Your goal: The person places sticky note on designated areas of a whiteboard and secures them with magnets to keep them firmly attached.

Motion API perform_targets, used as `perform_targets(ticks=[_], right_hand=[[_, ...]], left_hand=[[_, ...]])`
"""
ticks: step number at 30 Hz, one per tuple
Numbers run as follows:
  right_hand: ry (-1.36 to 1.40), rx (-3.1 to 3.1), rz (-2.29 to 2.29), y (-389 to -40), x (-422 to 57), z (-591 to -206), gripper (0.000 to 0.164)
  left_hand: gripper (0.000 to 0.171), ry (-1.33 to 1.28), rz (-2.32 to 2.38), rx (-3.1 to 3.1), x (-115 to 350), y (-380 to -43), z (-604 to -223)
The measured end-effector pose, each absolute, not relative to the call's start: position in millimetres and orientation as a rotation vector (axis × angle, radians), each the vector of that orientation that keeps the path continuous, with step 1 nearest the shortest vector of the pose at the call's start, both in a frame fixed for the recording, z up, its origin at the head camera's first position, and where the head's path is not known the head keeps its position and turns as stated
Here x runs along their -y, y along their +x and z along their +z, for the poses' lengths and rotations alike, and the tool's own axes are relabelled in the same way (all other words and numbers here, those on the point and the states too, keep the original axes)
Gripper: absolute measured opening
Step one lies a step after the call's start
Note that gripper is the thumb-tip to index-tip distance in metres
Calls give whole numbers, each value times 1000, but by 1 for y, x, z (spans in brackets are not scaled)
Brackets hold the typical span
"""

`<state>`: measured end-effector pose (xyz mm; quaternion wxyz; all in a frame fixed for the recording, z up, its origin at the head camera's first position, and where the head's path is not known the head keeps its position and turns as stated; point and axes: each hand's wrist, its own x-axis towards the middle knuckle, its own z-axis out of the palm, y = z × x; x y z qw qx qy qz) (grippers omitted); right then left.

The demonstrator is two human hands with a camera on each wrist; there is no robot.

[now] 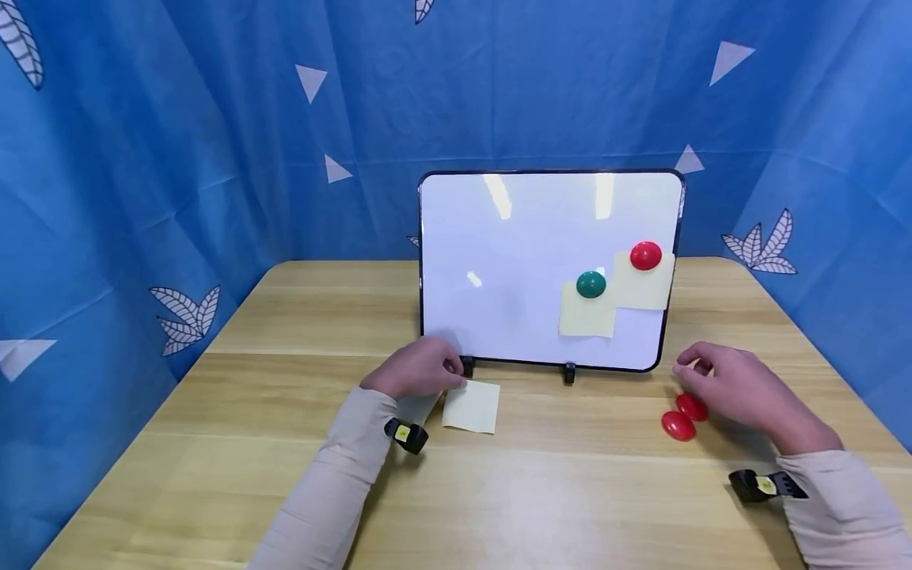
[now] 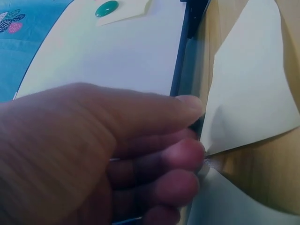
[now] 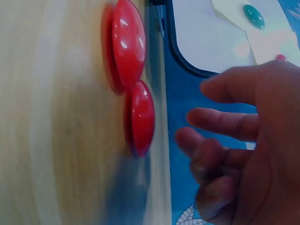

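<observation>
My left hand [image 1: 420, 369] is at the lower left corner of the whiteboard [image 1: 513, 269], its fingertips by the upper edge of a pale yellow sticky note [image 1: 472, 408] lying on the table. The left wrist view shows the thumb and loosely bent fingers [image 2: 185, 152] beside that note, with no paper visibly pinched. Partly hidden under the left wrist is a second note [image 1: 416, 408]. My right hand [image 1: 744, 388] hovers with relaxed, bent fingers just above two red oval magnets, a nearer one [image 1: 678, 426] and a farther one [image 1: 692, 406]. Nothing shows between its fingers.
On the board's right side, a green magnet [image 1: 591, 284] holds one note [image 1: 586, 313] and a red magnet [image 1: 645, 256] holds another [image 1: 641, 286]. Black feet [image 1: 569, 373] support the board on the wooden table [image 1: 556, 491]. A blue patterned curtain [image 1: 513, 87] hangs behind.
</observation>
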<state>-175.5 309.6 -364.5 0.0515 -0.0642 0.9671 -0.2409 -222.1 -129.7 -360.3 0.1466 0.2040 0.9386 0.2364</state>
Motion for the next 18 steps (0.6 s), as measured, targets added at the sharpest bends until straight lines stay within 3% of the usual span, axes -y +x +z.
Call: perform_targets(ticks=[8,18], right_hand=[[-204,-2819,-684,-176,-312,-365,52],[-232,-2775,-684,-176,-312,-365,52]], left_hand=[[7,566,687,-2719,132,-221,-362],[14,594,704,-2704,131,-225,-370]])
